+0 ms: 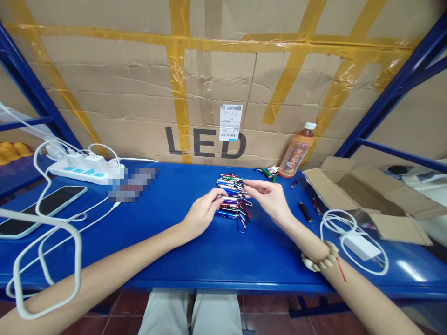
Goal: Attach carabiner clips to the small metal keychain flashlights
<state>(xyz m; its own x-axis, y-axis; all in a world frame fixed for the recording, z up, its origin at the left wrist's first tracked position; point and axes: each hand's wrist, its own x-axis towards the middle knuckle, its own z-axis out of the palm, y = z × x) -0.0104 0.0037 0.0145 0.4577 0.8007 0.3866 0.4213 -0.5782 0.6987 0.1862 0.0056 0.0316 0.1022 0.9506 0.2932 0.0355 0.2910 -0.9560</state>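
A row of small keychain flashlights, in blue, silver, red and black, lies side by side on the blue table, their carabiner clips toward the right. At the row's left side, my left hand has its thumb and fingertips pinched on the end of a silver flashlight. Across from it, my right hand is closed in a pinch at the clip ends of the upper flashlights. What those fingertips hold is partly hidden. A bead bracelet circles the right wrist.
Loose flashlights and a green-clipped group lie to the right and back. Beyond stand an orange drink bottle and an open carton. A charger, phone, power strip and cables flank the table.
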